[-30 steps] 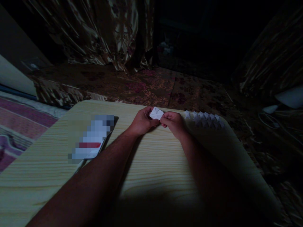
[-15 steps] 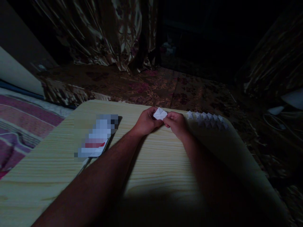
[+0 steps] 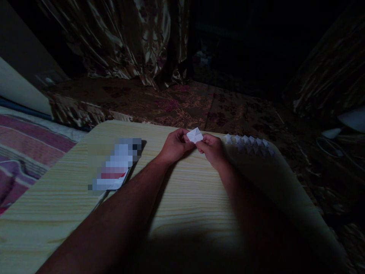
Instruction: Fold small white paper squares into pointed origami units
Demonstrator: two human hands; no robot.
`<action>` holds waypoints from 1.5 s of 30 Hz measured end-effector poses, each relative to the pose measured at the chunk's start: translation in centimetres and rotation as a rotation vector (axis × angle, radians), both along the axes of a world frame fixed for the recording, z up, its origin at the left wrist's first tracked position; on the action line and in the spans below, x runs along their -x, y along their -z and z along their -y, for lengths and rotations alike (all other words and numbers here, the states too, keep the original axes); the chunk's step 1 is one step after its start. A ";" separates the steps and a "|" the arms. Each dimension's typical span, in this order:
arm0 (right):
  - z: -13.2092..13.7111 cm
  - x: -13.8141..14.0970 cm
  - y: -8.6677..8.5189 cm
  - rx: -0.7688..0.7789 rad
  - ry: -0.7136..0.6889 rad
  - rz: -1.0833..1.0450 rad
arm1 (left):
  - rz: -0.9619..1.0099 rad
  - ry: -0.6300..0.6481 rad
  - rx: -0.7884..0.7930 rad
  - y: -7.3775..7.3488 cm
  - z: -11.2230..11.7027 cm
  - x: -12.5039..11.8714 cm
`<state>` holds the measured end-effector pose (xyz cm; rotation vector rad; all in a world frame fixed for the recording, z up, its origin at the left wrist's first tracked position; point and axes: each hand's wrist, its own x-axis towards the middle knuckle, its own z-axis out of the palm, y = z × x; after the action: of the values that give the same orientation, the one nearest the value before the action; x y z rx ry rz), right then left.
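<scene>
A small folded white paper (image 3: 195, 135), roughly square with crease lines on its face, is held up near the table's far edge. My left hand (image 3: 177, 146) pinches its left side between thumb and fingers. On the lower right edge, the thumb and fingers of my right hand (image 3: 210, 148) close on the same paper. To the right of that hand stand several small folded white paper pieces (image 3: 251, 140) in rows, with pointed tips.
A pale wooden table (image 3: 182, 198) with rounded corners lies under my arms. On its left rests a blurred-out flat device (image 3: 118, 163), likely a phone, with a cable. Behind are patterned curtains (image 3: 154, 42); striped bedding (image 3: 31, 144) is at left, a white lamp-like object (image 3: 353, 120) at right.
The folded paper has turned in my fingers and moved slightly up and to the right. Both hands keep their grip on it, and the paper pieces at right stay in place.
</scene>
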<state>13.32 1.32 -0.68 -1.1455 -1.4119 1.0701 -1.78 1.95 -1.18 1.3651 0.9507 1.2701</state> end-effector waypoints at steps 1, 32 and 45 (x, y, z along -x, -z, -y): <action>0.0 0.0 0.1 -0.003 -0.001 -0.011 | -0.003 0.002 0.005 -0.1 0.0 0.0; -0.3 0.3 0.0 0.001 0.050 0.086 | -0.070 0.040 0.044 -1.1 0.6 -0.5; -0.8 0.0 0.0 -0.007 0.013 0.095 | -0.162 -0.031 0.100 -1.1 0.7 -0.5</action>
<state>13.32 2.14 -0.65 -1.2133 -1.4787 1.0122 -1.23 1.23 -0.11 1.3950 1.1352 1.1318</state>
